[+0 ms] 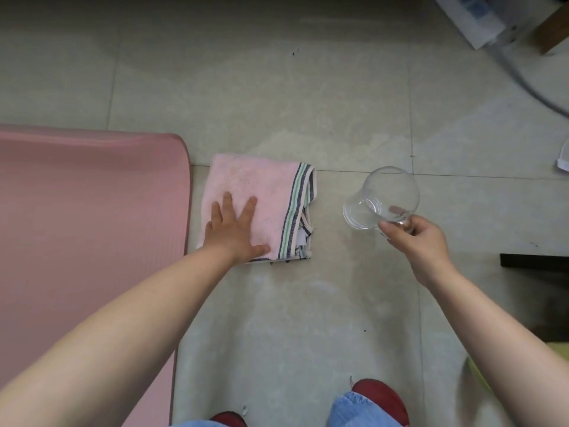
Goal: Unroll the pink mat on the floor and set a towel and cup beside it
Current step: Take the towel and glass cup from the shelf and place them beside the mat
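The pink mat (86, 229) lies unrolled flat on the floor at the left. Just right of its edge sits a folded pink towel (261, 186) with green and dark stripes along its right side. My left hand (235, 229) rests flat on the towel's near part, fingers straight and spread. To the right, my right hand (415, 238) grips a clear glass cup (378, 201) by its near side. The cup is tilted with its mouth toward me, and whether its base touches the floor I cannot tell.
Pale tiled floor (308, 103) stretches ahead. A white appliance with a grey hose (480, 23) stands at the top right next to a wooden leg (554, 29). A dark furniture edge (535, 260) juts in at the right. My red shoes (381, 399) are at the bottom.
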`<state>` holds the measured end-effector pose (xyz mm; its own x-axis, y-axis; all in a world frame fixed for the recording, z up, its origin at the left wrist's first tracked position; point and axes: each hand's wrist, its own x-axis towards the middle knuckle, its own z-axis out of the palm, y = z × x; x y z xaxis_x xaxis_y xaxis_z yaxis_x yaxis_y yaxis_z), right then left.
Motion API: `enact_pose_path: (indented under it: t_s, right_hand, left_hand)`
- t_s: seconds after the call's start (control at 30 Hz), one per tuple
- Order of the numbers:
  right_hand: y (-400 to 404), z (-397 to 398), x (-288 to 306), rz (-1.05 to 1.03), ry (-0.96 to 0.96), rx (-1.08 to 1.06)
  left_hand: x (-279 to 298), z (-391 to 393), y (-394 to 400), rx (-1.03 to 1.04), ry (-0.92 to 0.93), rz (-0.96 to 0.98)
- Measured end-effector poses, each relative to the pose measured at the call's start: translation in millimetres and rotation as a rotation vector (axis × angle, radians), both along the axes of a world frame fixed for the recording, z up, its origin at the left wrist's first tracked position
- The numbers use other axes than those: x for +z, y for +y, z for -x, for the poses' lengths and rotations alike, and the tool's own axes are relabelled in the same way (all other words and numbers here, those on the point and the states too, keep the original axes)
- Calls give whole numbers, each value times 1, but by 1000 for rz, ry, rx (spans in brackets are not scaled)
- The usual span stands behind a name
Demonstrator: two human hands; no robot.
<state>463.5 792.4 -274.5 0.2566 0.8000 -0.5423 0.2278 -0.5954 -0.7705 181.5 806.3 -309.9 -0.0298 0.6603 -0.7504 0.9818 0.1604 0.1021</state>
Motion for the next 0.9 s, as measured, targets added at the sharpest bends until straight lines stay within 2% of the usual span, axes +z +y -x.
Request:
enact_pose_path:
  t_s: [0.33, 0.5, 0.6, 0.7, 0.8, 0.9]
  right_hand:
    - [-2, -10, -3, 33, -92, 104]
    - [-6, -15, 20, -75, -262, 67]
    - [0, -6, 38, -162, -390, 70]
    - [20, 23, 59, -214, -436, 103]
    - [41, 65, 81, -229, -461, 251]
    - [52, 116, 102, -218, -478, 512]
  left_hand:
    - [5, -2, 1, -79, 68, 28]
    - [19, 3, 6, -75, 27, 61]
    - [35, 12, 12, -73, 14, -14]
    - [53, 28, 17, -36, 21, -95]
    - [70, 55, 16, 22, 72, -73]
    - [87, 97, 9, 73, 162, -34]
